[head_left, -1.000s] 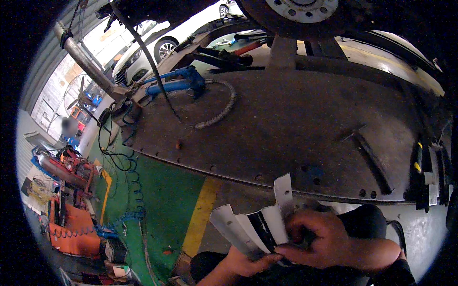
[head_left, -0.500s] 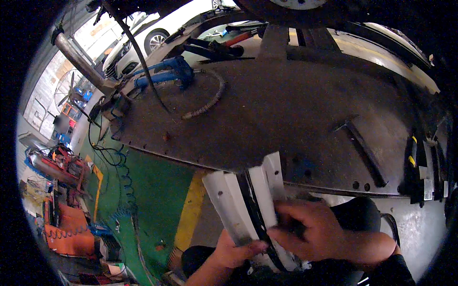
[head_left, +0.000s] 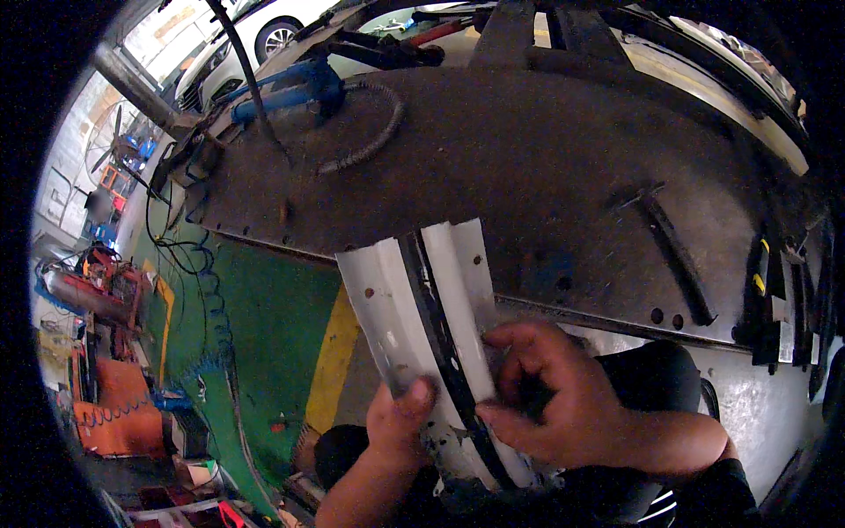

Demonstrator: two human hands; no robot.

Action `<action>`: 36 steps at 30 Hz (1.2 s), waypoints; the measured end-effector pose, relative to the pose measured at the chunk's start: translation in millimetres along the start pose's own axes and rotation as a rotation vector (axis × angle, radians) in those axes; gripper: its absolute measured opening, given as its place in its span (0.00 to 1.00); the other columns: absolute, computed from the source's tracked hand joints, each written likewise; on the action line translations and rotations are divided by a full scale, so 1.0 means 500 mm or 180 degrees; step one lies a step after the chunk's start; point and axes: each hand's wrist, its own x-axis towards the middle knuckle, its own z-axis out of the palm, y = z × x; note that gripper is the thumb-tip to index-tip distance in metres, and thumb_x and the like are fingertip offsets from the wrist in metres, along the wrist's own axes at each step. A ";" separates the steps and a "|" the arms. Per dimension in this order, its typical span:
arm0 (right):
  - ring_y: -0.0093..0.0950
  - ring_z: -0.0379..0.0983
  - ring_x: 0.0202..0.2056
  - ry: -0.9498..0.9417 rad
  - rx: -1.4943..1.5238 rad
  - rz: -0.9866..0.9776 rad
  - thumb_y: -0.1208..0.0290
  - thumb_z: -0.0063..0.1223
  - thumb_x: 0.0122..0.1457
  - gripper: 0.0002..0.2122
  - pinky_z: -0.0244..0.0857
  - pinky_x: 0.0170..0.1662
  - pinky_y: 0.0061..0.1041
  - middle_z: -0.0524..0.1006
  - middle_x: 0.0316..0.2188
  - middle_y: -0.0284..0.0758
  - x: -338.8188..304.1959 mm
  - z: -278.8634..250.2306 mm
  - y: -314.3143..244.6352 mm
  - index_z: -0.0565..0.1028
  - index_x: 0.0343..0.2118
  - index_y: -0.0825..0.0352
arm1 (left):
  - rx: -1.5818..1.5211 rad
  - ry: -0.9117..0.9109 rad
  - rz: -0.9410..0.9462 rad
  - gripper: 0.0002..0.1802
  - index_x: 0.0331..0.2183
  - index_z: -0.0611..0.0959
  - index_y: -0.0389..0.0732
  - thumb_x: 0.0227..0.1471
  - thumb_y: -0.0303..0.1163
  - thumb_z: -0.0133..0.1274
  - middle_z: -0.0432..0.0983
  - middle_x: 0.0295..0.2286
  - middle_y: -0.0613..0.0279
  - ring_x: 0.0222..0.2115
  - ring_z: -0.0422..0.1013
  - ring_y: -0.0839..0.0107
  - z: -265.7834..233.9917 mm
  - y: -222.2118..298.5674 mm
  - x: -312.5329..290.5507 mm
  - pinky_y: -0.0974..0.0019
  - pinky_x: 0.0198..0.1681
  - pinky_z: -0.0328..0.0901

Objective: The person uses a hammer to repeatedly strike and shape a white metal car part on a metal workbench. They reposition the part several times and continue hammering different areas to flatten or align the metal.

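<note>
A long, channel-shaped white metal car body piece [head_left: 380,286], with small holes in its side flanges and a black strip [head_left: 433,312] along its middle, slants up from my lap. My left hand [head_left: 396,431] grips its left edge, the thumb lying on the front face and the fingers hidden behind. At the right edge is my right hand [head_left: 563,396], fingers curled and the thumb tip against the front beside the black strip. The piece's lower end, near dark clothing, is chipped and rough.
Ahead lies a dark metal bench [head_left: 493,158] bearing a hammer [head_left: 673,255] and a blue hydraulic tool [head_left: 295,92] with a coiled hose [head_left: 387,128]. Dark tools [head_left: 783,308] stand at the right edge. Cables and an orange box [head_left: 128,409] are on the left.
The white piece has tilted, so its front face shows more fully and its top reaches higher over the bench. My left thumb has moved up its left edge. The view has shifted downward.
</note>
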 end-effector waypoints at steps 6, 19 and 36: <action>0.20 0.70 0.27 -0.0073 0.0087 0.0113 0.72 0.64 0.48 0.30 0.64 0.33 0.21 0.72 0.23 0.30 0.002 0.008 -0.001 0.61 0.52 0.68 | 0.0021 0.0463 0.0176 0.49 0.53 0.65 0.30 0.39 0.56 0.61 0.72 0.43 0.44 0.42 0.73 0.53 0.014 0.014 -0.006 0.53 0.47 0.69; 0.19 0.68 0.28 -0.0398 0.0084 0.0207 0.71 0.63 0.49 0.29 0.62 0.32 0.20 0.71 0.26 0.29 0.003 0.021 0.002 0.61 0.53 0.68 | -0.0073 0.0804 0.0287 0.47 0.51 0.68 0.31 0.40 0.57 0.60 0.74 0.41 0.46 0.41 0.74 0.55 -0.004 0.017 -0.010 0.55 0.46 0.69; 0.18 0.69 0.28 0.0478 -0.0792 0.0266 0.66 0.62 0.52 0.16 0.64 0.32 0.20 0.74 0.24 0.27 0.017 -0.084 0.025 0.74 0.43 0.62 | -0.0531 0.0477 -0.0166 0.37 0.52 0.66 0.34 0.41 0.34 0.63 0.72 0.43 0.50 0.45 0.71 0.54 0.042 -0.015 0.010 0.52 0.51 0.66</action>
